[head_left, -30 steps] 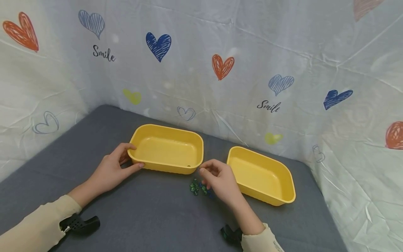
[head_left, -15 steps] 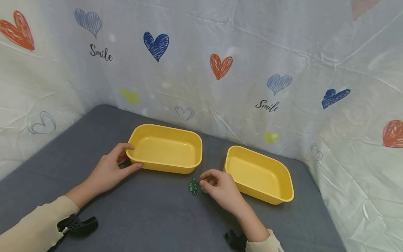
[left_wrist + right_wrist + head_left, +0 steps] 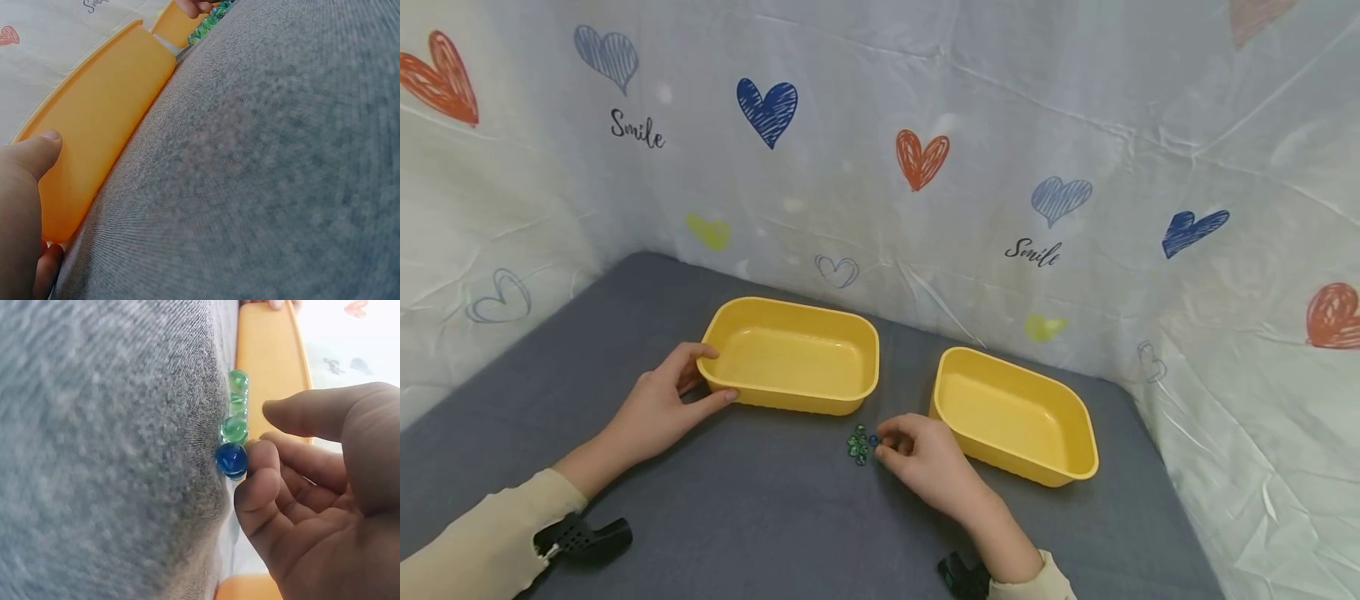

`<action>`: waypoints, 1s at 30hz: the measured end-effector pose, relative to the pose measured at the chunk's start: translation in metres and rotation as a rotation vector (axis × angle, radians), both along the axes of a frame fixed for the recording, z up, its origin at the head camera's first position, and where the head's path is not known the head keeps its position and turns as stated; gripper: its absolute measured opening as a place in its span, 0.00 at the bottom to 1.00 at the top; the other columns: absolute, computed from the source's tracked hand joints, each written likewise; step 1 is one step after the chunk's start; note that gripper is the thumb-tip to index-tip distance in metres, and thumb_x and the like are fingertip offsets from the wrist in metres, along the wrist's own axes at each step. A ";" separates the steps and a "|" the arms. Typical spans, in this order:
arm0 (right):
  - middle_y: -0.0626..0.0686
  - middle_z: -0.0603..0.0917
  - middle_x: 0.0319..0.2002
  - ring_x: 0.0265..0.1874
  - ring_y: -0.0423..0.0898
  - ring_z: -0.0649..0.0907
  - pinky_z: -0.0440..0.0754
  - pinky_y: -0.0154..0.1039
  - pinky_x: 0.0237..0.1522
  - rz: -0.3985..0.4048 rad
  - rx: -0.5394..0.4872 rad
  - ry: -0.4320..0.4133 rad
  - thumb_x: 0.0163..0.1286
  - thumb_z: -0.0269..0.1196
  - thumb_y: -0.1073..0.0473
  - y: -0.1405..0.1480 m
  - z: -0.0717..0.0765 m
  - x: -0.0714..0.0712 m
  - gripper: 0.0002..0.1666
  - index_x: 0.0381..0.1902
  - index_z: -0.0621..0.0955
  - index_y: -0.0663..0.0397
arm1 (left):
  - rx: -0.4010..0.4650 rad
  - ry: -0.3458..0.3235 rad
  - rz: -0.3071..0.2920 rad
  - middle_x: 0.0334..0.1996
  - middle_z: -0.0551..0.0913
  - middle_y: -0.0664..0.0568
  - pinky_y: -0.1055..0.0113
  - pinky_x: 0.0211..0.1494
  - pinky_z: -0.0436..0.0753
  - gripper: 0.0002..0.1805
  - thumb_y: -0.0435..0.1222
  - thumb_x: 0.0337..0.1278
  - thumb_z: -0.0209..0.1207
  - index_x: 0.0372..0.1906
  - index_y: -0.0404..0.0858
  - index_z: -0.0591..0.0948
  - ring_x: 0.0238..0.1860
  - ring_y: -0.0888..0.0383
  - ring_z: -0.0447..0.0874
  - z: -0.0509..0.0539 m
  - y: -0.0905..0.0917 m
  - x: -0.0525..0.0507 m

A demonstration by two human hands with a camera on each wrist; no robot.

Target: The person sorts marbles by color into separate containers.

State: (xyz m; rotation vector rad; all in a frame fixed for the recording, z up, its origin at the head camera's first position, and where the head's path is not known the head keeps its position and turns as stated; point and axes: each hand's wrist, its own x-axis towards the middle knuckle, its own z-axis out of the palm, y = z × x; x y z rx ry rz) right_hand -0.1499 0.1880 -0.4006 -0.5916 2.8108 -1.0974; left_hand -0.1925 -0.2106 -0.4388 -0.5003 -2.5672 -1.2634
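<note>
My left hand (image 3: 658, 404) holds the left end of a yellow plastic bin (image 3: 790, 402), its thumb (image 3: 45, 150) on the outer front wall and a finger over the rim. In front of that bin's right corner lies a small cluster of green glass marbles (image 3: 857, 446). A blue marble (image 3: 231, 459) sits at the cluster's right side. Beside it is my right hand (image 3: 928, 462), fingertips close to or touching the blue marble. In the right wrist view, its thumb (image 3: 294, 412) stands apart from the bent fingers, with nothing pinched between them.
A second yellow bin (image 3: 1015, 417) stands to the right, just behind my right hand. Grey cloth (image 3: 760, 508) covers the table. A white curtain (image 3: 850, 200) printed with hearts hangs along the back and sides.
My right hand has come down from the left bin's right corner to beside the marbles. A dark speck at that bin's front rim no longer shows. The left hand keeps its hold.
</note>
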 end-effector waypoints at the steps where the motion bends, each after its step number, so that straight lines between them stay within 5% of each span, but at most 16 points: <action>1: 0.42 0.86 0.36 0.26 0.39 0.81 0.83 0.39 0.31 0.005 0.006 0.000 0.74 0.73 0.63 0.000 0.000 0.000 0.09 0.51 0.91 0.54 | -0.001 -0.002 0.002 0.68 0.80 0.28 0.38 0.59 0.84 0.36 0.46 0.69 0.76 0.70 0.36 0.71 0.64 0.32 0.85 0.000 0.000 0.000; 30: 0.40 0.83 0.33 0.22 0.36 0.75 0.77 0.35 0.27 0.123 0.042 -0.004 0.71 0.74 0.64 -0.004 -0.012 -0.001 0.06 0.42 0.89 0.46 | -0.012 0.009 0.002 0.68 0.80 0.28 0.37 0.58 0.84 0.35 0.46 0.69 0.76 0.70 0.36 0.71 0.63 0.32 0.86 -0.001 -0.001 0.001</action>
